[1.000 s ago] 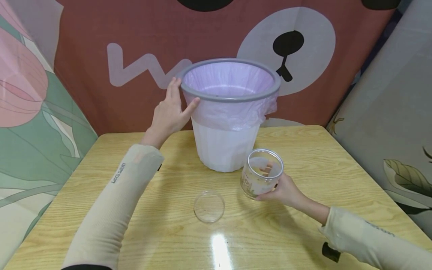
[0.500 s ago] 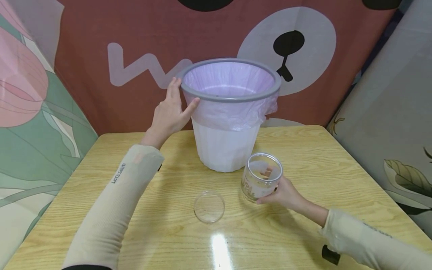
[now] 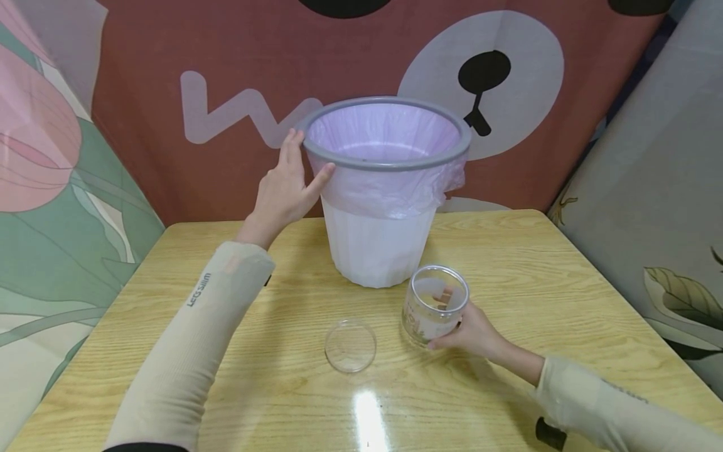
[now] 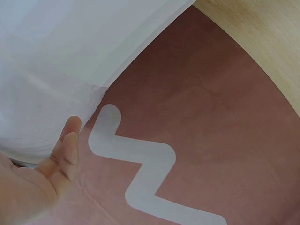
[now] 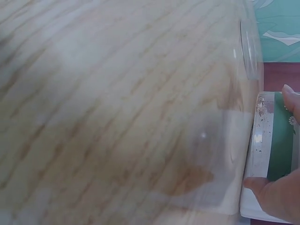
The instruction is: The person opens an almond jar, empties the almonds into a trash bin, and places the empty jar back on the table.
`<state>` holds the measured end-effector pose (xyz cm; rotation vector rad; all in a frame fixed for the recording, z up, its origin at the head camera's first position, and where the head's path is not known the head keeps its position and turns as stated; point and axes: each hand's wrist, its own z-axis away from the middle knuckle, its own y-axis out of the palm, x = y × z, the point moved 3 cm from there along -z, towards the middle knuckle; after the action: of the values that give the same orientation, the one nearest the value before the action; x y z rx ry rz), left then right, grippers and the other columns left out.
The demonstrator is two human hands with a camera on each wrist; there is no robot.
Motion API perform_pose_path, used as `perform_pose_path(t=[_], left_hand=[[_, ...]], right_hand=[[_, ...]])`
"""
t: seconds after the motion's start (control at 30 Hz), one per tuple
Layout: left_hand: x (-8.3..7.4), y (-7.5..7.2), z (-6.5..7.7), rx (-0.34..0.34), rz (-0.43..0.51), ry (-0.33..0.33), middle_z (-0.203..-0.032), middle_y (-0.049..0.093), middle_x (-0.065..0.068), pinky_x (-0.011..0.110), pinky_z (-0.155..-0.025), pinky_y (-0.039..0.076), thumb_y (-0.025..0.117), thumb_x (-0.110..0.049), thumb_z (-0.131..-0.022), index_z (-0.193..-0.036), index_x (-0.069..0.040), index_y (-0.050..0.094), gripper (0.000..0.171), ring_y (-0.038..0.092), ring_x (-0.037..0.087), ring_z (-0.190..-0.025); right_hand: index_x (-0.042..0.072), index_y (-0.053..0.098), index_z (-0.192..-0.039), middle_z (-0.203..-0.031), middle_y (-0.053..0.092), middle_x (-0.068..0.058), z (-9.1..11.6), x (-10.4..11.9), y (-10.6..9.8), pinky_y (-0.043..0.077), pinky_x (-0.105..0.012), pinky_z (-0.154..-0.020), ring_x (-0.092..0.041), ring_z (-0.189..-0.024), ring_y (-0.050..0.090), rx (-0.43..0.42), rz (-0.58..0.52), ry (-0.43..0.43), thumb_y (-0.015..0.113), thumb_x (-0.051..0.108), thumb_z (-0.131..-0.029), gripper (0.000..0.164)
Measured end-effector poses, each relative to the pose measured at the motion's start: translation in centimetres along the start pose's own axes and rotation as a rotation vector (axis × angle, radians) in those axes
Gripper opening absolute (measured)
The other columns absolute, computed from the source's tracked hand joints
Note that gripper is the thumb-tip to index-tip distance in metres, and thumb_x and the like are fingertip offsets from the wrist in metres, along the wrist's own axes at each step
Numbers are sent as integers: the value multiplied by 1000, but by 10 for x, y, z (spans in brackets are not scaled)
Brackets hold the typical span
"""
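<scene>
My right hand (image 3: pixel 477 329) grips a clear plastic jar (image 3: pixel 418 314) with a silvery metal rim, its top uncovered and facing up. In the right wrist view the jar (image 5: pixel 281 140) shows a green and white print, with thumb and fingers at its side. It is low at the table's middle right, in front of a white wastebasket (image 3: pixel 375 245). That wastebasket has a grey rim and a thin lilac bin liner (image 3: pixel 384 188) folded over it. My left hand (image 3: pixel 282 188) touches its left rim with fingers and thumb extended. A clear round lid (image 3: pixel 350 345) lies flat left of the jar.
The wood-grain table (image 3: pixel 271 389) carries everything and shows a bright glare spot near its front. Behind the wastebasket hangs a reddish-brown printed cloth (image 3: pixel 237 169). Printed cloths also flank the table on the left and right.
My right hand has moved the jar a little down in the head view, toward the front of the table. The left hand, wastebasket and lid stay in place.
</scene>
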<state>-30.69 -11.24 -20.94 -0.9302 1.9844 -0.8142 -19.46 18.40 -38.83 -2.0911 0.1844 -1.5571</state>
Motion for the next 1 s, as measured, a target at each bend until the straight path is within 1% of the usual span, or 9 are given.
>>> perform_pose_path(t=[0.1, 0.23, 0.4, 0.57, 0.8, 1.0], left_hand=[[0, 0, 0, 5, 6, -2, -149, 4, 6, 34, -44, 36, 29, -63, -85, -143, -8, 7, 83, 51, 28, -56], [0, 0, 0, 6, 5, -4, -149, 4, 6, 33, -43, 35, 29, -63, -85, -144, -8, 7, 83, 50, 28, -53], [-1, 0, 1, 13, 7, -4, -149, 3, 5, 33, -43, 34, 29, -63, -85, -144, -9, 7, 83, 48, 27, -52], [-1, 0, 1, 5, 6, -1, -149, 4, 6, 32, -42, 34, 29, -62, -86, -143, -8, 7, 82, 47, 27, -50], [0, 0, 0, -3, 1, 2, -149, 5, 6, 32, -41, 32, 29, -62, -86, -143, -8, 8, 82, 43, 26, -46], [0, 1, 0, -5, 3, 4, -149, 5, 6, 32, -41, 32, 29, -63, -86, -143, -8, 8, 82, 43, 26, -46]], right_hand=[[0, 34, -128, -124, 41, -30, 2, -1, 2, 40, -52, -84, -45, -109, 45, 5, 7, 9, 85, 11, -54, 91], [-2, 33, -129, -123, 41, -32, 4, -3, 4, 41, -52, -82, -46, -108, 45, 18, 10, -8, 84, 12, -56, 90], [-1, 33, -129, -123, 41, -32, 5, -7, 5, 40, -53, -82, -45, -107, 45, 35, 15, -19, 84, 13, -56, 91], [-1, 32, -129, -122, 42, -32, 5, -11, 5, 40, -53, -82, -45, -107, 46, 47, 18, -41, 84, 15, -56, 91], [-2, 33, -129, -121, 44, -32, 4, -13, 7, 43, -50, -80, -43, -107, 47, 53, 17, -69, 84, 15, -56, 91], [-2, 33, -128, -121, 44, -32, 3, -13, 9, 41, -52, -81, -44, -108, 46, 46, 34, -78, 85, 15, -55, 90]])
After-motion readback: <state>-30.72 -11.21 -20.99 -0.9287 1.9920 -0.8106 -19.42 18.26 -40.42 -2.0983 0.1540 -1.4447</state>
